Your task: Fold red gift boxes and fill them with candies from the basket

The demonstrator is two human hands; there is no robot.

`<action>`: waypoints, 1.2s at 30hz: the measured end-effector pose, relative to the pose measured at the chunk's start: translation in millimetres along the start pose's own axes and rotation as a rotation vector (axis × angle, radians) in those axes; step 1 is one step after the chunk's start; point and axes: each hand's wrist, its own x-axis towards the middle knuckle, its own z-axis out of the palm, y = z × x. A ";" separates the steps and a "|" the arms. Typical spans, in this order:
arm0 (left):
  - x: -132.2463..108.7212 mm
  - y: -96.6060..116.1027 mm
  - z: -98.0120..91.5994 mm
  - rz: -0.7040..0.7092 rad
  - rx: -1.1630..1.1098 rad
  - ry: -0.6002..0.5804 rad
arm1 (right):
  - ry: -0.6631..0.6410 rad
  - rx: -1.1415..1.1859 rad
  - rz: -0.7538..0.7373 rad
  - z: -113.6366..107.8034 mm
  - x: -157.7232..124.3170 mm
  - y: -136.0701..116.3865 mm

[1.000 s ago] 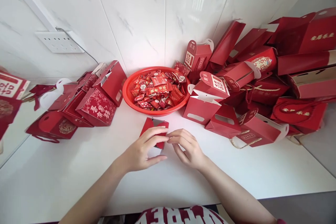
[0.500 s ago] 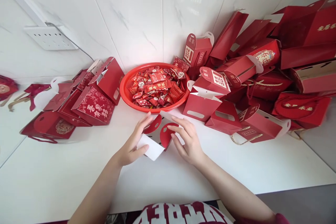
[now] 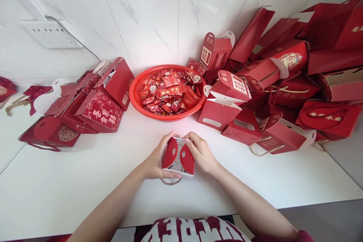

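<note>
Between my hands is a small red gift box (image 3: 187, 163), its top open and white inside. Two rounded red flaps with holes lean inward over the opening, and a twisted rope handle (image 3: 171, 182) loops out on the near side. My left hand (image 3: 157, 160) wraps the box's left side, thumb along the near edge. Around the far right corner curl the fingers of my right hand (image 3: 200, 154). Just beyond, a red plastic basket (image 3: 135, 109) holds many red-wrapped candies (image 3: 170, 92).
Folded red gift boxes (image 3: 100, 113) stand in a group on the left. A larger pile of red boxes (image 3: 286, 87) fills the right, some with rope handles. Behind the white table (image 3: 93, 181) rises a tiled wall (image 3: 150, 15) with a socket strip (image 3: 49, 34).
The box has come nearer to me and turned more square-on. Its white end flaps no longer stick out, and both hands have closed round its sides. The rope handle now shows.
</note>
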 end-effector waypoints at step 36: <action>4.5 -18.0 -8.1 0.171 0.116 0.268 | -0.298 -0.302 -0.382 -32.6 7.7 13.5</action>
